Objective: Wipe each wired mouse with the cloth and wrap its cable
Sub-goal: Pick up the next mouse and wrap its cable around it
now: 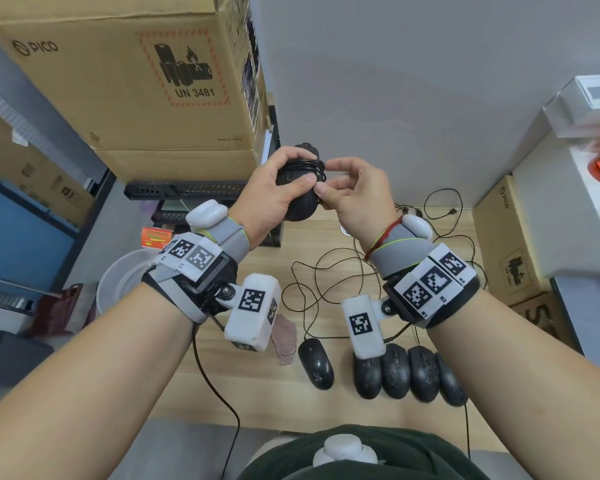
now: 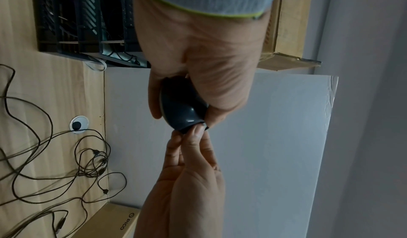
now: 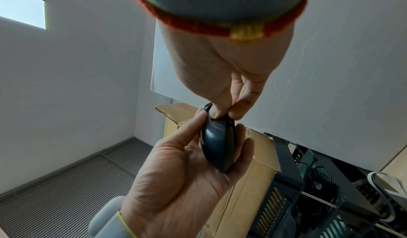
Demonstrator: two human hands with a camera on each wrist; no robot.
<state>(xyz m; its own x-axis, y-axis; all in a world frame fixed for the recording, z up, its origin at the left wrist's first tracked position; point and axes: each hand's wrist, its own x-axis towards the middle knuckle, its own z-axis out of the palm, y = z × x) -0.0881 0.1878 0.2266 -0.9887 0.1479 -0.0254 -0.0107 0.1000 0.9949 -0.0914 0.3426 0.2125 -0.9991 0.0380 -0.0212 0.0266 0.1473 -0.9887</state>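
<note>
My left hand grips a black wired mouse raised above the desk, thumb on one side, fingers on the other. Its cable is wound in loops around the body. My right hand pinches the cable end against the mouse with thumb and forefinger. The wrist views show the same glossy mouse between both hands. A pinkish cloth lies on the wooden desk, partly hidden behind my left wrist camera.
Several black mice lie in a row near the desk's front edge, one more apart to their left. Their loose cables tangle across the desk. Cardboard boxes and a black rack stand at the left, another box at the right.
</note>
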